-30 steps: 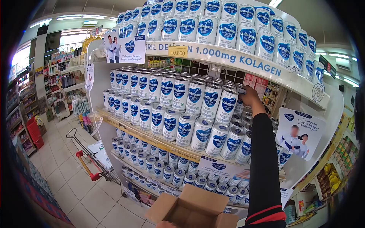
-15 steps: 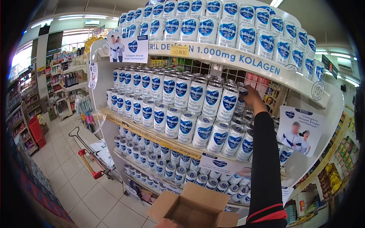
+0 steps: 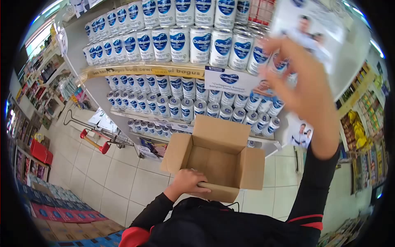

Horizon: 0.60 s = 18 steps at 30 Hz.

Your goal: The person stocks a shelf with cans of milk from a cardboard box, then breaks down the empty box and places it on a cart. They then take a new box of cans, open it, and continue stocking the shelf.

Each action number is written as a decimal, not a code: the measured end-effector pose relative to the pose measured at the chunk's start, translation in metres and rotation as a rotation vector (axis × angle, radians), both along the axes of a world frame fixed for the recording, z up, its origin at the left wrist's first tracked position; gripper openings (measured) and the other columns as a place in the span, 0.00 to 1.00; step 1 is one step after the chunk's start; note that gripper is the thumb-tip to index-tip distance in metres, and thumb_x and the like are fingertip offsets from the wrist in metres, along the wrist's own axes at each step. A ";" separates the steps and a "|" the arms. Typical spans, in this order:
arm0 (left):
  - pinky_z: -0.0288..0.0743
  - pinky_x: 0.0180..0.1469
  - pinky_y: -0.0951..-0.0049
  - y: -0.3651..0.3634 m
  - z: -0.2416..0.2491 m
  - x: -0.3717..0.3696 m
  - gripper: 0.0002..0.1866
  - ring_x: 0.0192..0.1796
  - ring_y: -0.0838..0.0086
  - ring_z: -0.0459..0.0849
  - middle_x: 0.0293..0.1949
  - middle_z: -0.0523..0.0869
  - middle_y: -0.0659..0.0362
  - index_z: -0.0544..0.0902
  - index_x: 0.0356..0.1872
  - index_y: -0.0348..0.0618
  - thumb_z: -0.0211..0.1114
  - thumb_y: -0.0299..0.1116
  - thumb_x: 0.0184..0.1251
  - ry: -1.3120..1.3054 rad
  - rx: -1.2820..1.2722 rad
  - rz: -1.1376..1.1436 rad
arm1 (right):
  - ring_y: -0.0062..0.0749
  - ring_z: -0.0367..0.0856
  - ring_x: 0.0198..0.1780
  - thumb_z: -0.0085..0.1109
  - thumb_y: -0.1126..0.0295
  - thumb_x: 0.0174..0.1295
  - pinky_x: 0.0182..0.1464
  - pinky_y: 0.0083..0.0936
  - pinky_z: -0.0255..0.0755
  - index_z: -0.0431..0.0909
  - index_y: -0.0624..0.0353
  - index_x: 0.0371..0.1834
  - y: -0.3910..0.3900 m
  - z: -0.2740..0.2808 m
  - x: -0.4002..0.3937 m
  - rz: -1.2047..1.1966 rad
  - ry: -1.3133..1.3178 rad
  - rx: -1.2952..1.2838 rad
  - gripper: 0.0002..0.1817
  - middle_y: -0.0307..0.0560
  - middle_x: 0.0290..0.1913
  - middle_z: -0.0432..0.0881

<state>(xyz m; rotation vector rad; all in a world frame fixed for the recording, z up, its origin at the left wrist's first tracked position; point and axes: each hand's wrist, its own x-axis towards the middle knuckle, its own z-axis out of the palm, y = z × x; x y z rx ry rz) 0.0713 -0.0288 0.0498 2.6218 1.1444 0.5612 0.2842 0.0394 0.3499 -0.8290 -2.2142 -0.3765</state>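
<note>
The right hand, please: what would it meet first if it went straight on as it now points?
Most likely the nearest upright Collagena cans, though the right hand is blurred, so its depth is unclear.

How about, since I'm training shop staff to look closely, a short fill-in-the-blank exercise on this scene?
1. The lower hand, gripping the cardboard box, is the person's ____ hand.
2. The raised hand lacks sharp detail because of motion ____.
3. The large brand word on the blue labels of the cans is ____.
4. The end pieces of the cart handle are coloured ____.

Missing words: left; blur; Collagena; red.
</note>
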 end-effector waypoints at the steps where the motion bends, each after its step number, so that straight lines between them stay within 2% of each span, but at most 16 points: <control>1: 0.71 0.24 0.74 0.000 0.000 -0.002 0.20 0.24 0.72 0.79 0.18 0.78 0.68 0.81 0.21 0.55 0.63 0.60 0.39 0.005 0.001 -0.023 | 0.27 0.75 0.34 0.59 0.70 0.49 0.31 0.22 0.69 0.71 0.57 0.46 -0.028 -0.017 0.001 -0.045 -0.030 -0.140 0.18 0.43 0.36 0.76; 3: 0.72 0.25 0.73 -0.003 -0.002 -0.004 0.19 0.25 0.73 0.79 0.19 0.78 0.68 0.80 0.22 0.54 0.64 0.58 0.39 0.019 0.105 -0.067 | 0.45 0.76 0.37 0.58 0.66 0.49 0.37 0.32 0.70 0.70 0.57 0.44 -0.062 -0.054 0.007 0.075 -0.061 -0.389 0.17 0.50 0.35 0.77; 5: 0.72 0.26 0.73 -0.008 -0.006 -0.006 0.18 0.26 0.73 0.78 0.20 0.77 0.68 0.80 0.23 0.54 0.63 0.57 0.40 0.030 0.106 -0.100 | 0.42 0.77 0.35 0.60 0.62 0.48 0.35 0.31 0.70 0.70 0.57 0.45 -0.088 -0.088 0.021 -0.066 -0.171 -0.722 0.21 0.50 0.34 0.77; 7: 0.72 0.27 0.73 -0.015 -0.012 -0.008 0.17 0.26 0.73 0.78 0.20 0.77 0.68 0.80 0.24 0.54 0.63 0.55 0.42 0.039 0.113 -0.119 | 0.41 0.78 0.32 0.60 0.57 0.48 0.35 0.29 0.71 0.69 0.58 0.46 -0.101 -0.139 0.043 -0.176 0.076 -0.961 0.24 0.52 0.32 0.78; 9: 0.71 0.27 0.73 -0.025 -0.018 -0.009 0.14 0.27 0.73 0.78 0.20 0.76 0.68 0.79 0.24 0.53 0.63 0.50 0.44 0.037 0.236 -0.114 | 0.30 0.76 0.27 0.60 0.56 0.50 0.30 0.22 0.70 0.68 0.62 0.47 -0.117 -0.208 0.068 -0.598 0.382 -0.895 0.26 0.49 0.27 0.77; 11: 0.71 0.27 0.74 -0.035 -0.022 -0.012 0.12 0.26 0.73 0.78 0.20 0.75 0.67 0.78 0.24 0.53 0.63 0.48 0.45 0.007 0.303 -0.122 | 0.28 0.76 0.26 0.57 0.54 0.52 0.30 0.23 0.69 0.68 0.62 0.48 -0.137 -0.293 0.099 -0.903 0.567 -0.674 0.26 0.48 0.29 0.77; 12: 0.71 0.27 0.74 -0.039 -0.023 -0.014 0.10 0.26 0.72 0.78 0.20 0.75 0.67 0.77 0.24 0.52 0.64 0.45 0.46 -0.022 0.369 -0.122 | 0.28 0.76 0.28 0.54 0.51 0.53 0.31 0.24 0.69 0.68 0.61 0.49 -0.155 -0.320 0.106 -0.938 0.762 -0.817 0.27 0.48 0.31 0.78; 13: 0.71 0.27 0.74 -0.042 -0.016 -0.014 0.10 0.26 0.72 0.78 0.20 0.75 0.67 0.77 0.24 0.52 0.64 0.45 0.46 -0.021 0.376 -0.132 | 0.29 0.76 0.29 0.52 0.49 0.55 0.33 0.25 0.69 0.67 0.60 0.50 -0.168 -0.335 0.108 -0.962 0.962 -0.953 0.27 0.47 0.34 0.78; 14: 0.70 0.26 0.74 -0.046 -0.002 -0.014 0.11 0.25 0.71 0.77 0.19 0.75 0.66 0.77 0.23 0.50 0.65 0.44 0.45 -0.115 0.309 -0.116 | 0.29 0.76 0.29 0.52 0.49 0.55 0.33 0.25 0.69 0.67 0.60 0.50 -0.179 -0.330 0.102 -0.966 0.972 -0.943 0.27 0.47 0.34 0.78; 16: 0.69 0.24 0.73 -0.050 0.019 -0.015 0.12 0.24 0.70 0.77 0.19 0.75 0.65 0.77 0.23 0.48 0.66 0.43 0.44 -0.207 0.231 -0.111 | 0.30 0.75 0.32 0.48 0.45 0.56 0.35 0.27 0.69 0.66 0.58 0.52 -0.205 -0.318 0.087 -0.800 1.307 -1.145 0.30 0.47 0.38 0.77; 18: 0.66 0.23 0.75 -0.043 0.037 -0.017 0.14 0.22 0.71 0.76 0.19 0.76 0.61 0.78 0.22 0.41 0.69 0.41 0.43 -0.498 0.213 -0.076 | 0.31 0.75 0.35 0.46 0.44 0.56 0.36 0.28 0.68 0.64 0.58 0.54 -0.215 -0.311 0.082 -0.768 1.297 -1.113 0.32 0.48 0.40 0.76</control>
